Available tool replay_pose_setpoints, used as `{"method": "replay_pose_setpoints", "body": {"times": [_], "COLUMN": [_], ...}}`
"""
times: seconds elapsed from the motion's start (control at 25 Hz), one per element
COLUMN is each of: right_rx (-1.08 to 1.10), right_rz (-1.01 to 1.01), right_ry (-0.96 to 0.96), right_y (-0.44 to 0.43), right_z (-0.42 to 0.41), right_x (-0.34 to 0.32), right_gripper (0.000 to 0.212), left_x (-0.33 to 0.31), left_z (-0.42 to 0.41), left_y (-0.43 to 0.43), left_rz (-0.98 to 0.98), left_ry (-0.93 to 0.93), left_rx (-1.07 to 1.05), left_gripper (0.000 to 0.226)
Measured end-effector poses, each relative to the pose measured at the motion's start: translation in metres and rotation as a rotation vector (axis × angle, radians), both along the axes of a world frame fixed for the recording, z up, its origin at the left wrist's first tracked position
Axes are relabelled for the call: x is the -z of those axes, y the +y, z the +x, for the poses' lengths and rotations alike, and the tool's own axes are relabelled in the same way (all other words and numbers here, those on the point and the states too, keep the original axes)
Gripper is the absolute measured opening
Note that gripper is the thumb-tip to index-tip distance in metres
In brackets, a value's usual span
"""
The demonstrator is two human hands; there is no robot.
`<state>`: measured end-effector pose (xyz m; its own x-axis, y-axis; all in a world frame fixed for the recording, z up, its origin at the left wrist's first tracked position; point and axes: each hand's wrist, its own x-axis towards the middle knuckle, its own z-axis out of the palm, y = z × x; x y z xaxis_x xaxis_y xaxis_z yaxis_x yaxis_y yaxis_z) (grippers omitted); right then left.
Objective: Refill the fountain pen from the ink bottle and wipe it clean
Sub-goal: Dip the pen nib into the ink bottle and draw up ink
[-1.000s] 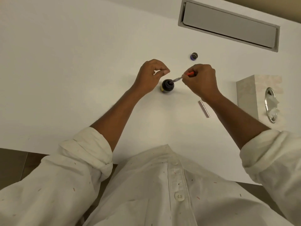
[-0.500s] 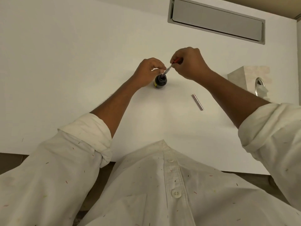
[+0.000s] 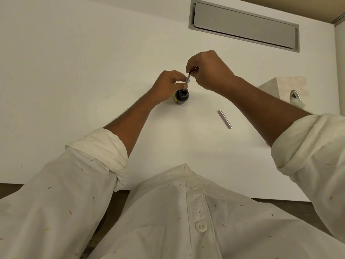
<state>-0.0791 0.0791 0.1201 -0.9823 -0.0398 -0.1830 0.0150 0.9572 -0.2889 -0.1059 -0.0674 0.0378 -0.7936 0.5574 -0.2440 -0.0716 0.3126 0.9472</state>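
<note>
**Pen held over open ink bottle, both hands at the neck**

The right hand (image 3: 209,71) is pinching the upper, reddish end of the fountain pen (image 3: 189,77) between closed fingertips, keeping it steeply tilted with the nib end pointing down. The left hand (image 3: 168,86) is closing thumb and forefinger around the pen's lower silver section, just above the bottle mouth. The nib itself is sitting behind the left fingertips; it appears to be dipping into the neck, though the view is too small to be sure.

The ink bottle (image 3: 181,96) is standing upright and uncapped on the white table (image 3: 74,71), directly beneath the pen, dark liquid showing inside, a yellow label on its left side. The left hand is crowding its near-left side and may be touching it.

A silver pen barrel (image 3: 225,119) is lying flat on the table, to the right of the bottle and well apart from it, under the right forearm. A tissue box (image 3: 280,86) is sitting at the right edge, partly blocked by that forearm. A grey recessed panel (image 3: 242,25) is running across the far side of the table. Rolled white sleeves (image 3: 104,152) are filling the foreground.
</note>
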Motion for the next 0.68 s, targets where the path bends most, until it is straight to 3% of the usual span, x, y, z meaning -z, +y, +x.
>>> {"method": "replay_pose_setpoints", "body": {"times": [0.68], "right_rx": [0.04], "right_rz": [-0.092], "right_ry": [-0.015], "right_y": [-0.001], "right_z": [0.005], "right_x": [0.012], "right_gripper": [0.024], "left_x": [0.017], "left_z": [0.003], "left_y": [0.004], "left_rz": [0.048], "left_ry": [-0.002], "left_rx": [-0.016], "left_gripper": [0.02]}}
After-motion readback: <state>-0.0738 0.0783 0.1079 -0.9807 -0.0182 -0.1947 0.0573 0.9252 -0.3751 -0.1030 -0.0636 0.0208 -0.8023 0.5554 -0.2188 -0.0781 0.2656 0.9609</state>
